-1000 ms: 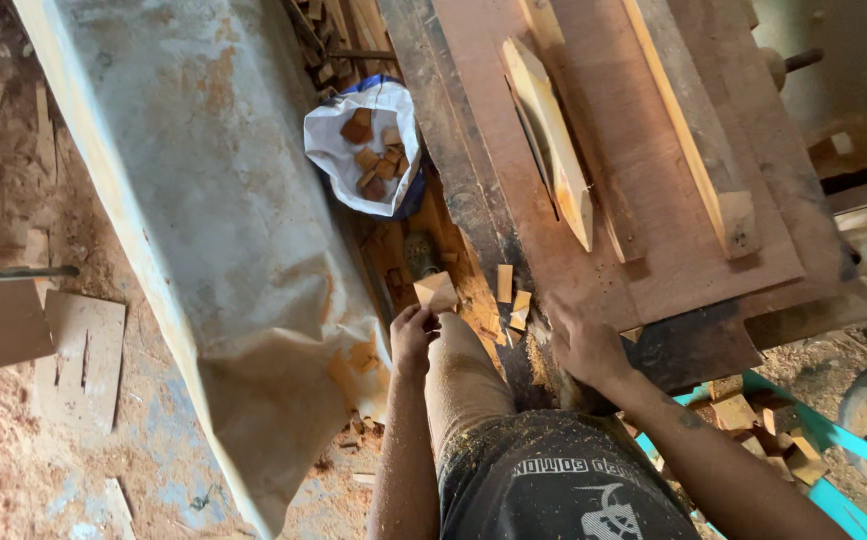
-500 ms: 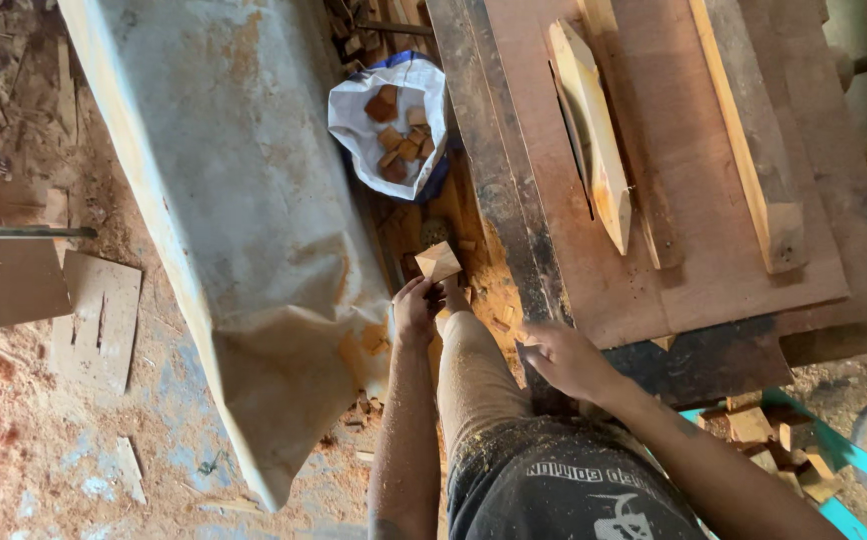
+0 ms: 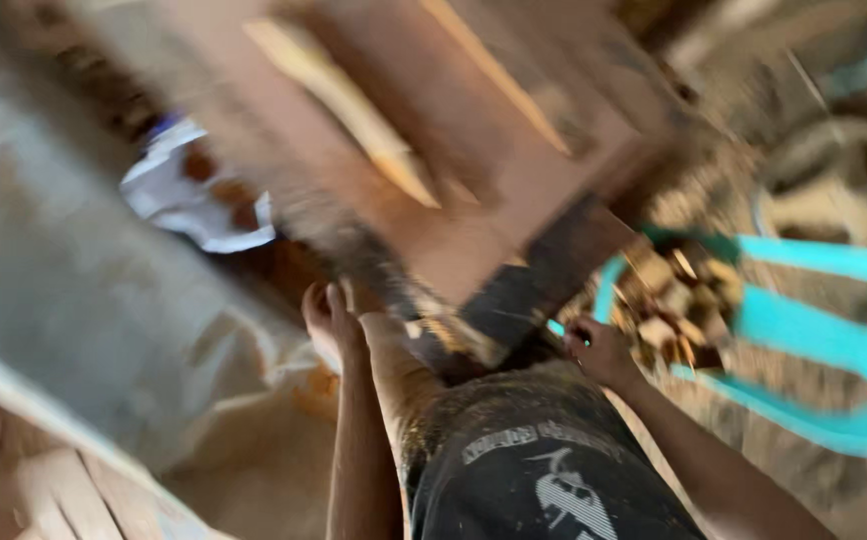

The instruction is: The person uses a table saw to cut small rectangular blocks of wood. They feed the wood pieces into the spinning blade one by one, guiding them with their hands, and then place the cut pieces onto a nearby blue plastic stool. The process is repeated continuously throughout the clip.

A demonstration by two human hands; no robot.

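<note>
Head view, heavy motion blur. Workshop floor [image 3: 254,480] is dusty, reddish-brown, with pale offcuts at lower left. Reddish wooden bench [image 3: 474,200] fills the top centre, with a light wood strip [image 3: 354,110] lying on it. Grey sheet-covered surface [image 3: 64,290] runs down the left; a white bag [image 3: 194,200] holding brown pieces sits between it and the bench.

Left hand [image 3: 332,318] is low beside the bench edge, next to the person's knee [image 3: 394,350], fingers together and pointing up toward the bench. Can't tell whether it holds anything.

Right hand [image 3: 602,350] is at the near end of a turquoise plastic basket [image 3: 824,340], fingers curled at its rim by the look of it; blur hides whether the grip is closed. Basket sits on the floor to the right, just beside the bench corner, with small wood blocks [image 3: 679,300] piled in it. Hand is just beside the blocks, contact unclear.

Dark shorts [image 3: 544,470] with a light print fill bottom centre.
</note>
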